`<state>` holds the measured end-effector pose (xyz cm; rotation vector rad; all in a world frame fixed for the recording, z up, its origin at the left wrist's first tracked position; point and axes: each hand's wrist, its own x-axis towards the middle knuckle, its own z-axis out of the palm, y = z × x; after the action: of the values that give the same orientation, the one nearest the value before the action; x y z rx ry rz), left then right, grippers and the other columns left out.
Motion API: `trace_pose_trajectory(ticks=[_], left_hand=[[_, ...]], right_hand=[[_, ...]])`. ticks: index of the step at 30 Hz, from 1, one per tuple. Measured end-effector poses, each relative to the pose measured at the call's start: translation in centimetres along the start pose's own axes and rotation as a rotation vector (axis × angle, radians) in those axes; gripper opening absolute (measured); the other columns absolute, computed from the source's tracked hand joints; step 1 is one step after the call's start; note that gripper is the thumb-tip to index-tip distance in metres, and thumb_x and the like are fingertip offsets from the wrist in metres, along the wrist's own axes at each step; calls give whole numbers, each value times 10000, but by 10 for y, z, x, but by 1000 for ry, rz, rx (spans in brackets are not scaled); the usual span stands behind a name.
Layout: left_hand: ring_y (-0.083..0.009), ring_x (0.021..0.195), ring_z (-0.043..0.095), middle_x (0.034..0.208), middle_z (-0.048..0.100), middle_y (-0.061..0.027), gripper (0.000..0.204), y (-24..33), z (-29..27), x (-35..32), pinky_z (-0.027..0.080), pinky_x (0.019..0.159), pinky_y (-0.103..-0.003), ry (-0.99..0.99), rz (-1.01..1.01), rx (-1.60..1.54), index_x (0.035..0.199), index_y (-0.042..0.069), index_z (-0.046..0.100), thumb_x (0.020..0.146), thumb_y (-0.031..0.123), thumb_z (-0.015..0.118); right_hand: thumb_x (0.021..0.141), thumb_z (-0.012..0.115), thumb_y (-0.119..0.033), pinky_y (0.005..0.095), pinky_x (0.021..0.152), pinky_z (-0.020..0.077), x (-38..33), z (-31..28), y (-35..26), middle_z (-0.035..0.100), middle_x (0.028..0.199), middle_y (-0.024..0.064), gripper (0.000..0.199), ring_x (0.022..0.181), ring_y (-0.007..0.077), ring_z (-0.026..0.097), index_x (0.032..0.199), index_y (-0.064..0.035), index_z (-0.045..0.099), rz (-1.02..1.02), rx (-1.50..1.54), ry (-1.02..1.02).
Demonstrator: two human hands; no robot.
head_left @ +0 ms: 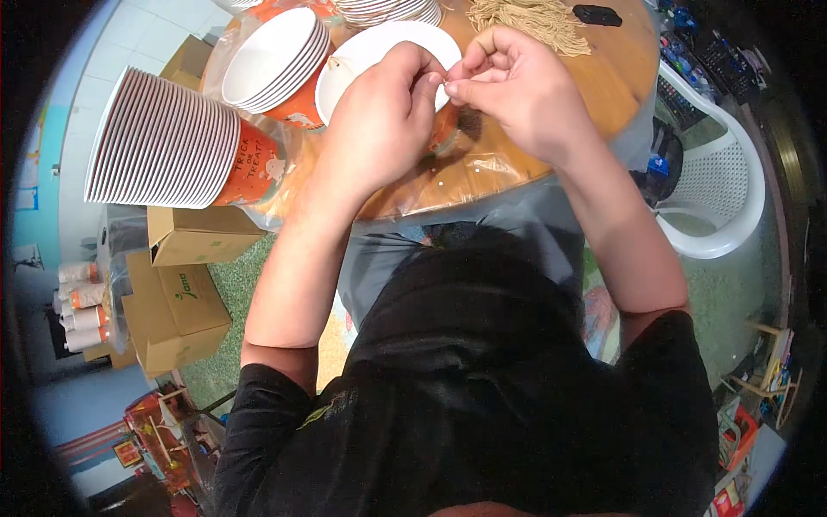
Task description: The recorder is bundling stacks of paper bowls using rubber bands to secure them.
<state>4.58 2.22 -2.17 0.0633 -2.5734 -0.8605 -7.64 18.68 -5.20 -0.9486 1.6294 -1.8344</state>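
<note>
My left hand and my right hand meet fingertip to fingertip over a white-lined orange paper cup on the round wooden table. The fingers of both hands pinch something small at the cup's rim; it is too small to make out. A pile of tan strings lies on the table just beyond my right hand. A stack of orange cups in clear plastic lies to the left of my left hand.
A long sleeve of stacked orange cups lies on its side at the table's left. Cardboard boxes stand on the green floor below it. A white plastic chair stands to the right. A small black object lies at the far table edge.
</note>
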Motion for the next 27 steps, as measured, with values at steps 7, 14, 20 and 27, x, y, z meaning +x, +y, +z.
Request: trace_pose_trajectory(ticks=[7, 14, 20, 27], left_hand=[[-410, 886, 759, 1012, 783, -167, 200, 0, 3, -4, 602, 805, -496, 73, 35, -40, 1217, 55, 675, 1050, 150, 732], [-360, 917, 748, 1001, 755, -136, 186, -7, -2, -2, 597, 804, -446, 66, 302, 119, 1123, 41, 756, 950, 88, 804], [-359, 931, 752, 978, 753, -130, 122, -3, -1, 1, 606, 830, -450, 79, 321, 129, 1039, 40, 820, 925, 85, 822], [-364, 933, 757, 983, 755, -135, 108, 3, -7, 7, 614, 821, -458, 56, 415, 263, 1010, 39, 806, 941, 121, 800]], right_hand=[[992, 766, -19, 310, 764, 593, 2, 9, 19, 765, 929, 67, 115, 836, 140, 722, 988, -18, 652, -147, -143, 188], [1007, 743, -8, 308, 729, 578, -8, 14, 8, 782, 958, 120, 219, 882, 168, 754, 972, -56, 532, -9, 167, 237], [1046, 734, 10, 293, 851, 590, -11, -1, 5, 803, 1089, 132, 211, 985, 196, 768, 1065, -81, 544, 202, 360, 151], [1005, 760, 42, 303, 819, 589, -18, -3, 7, 803, 1108, 145, 159, 942, 179, 755, 1092, -19, 642, 127, 423, 130]])
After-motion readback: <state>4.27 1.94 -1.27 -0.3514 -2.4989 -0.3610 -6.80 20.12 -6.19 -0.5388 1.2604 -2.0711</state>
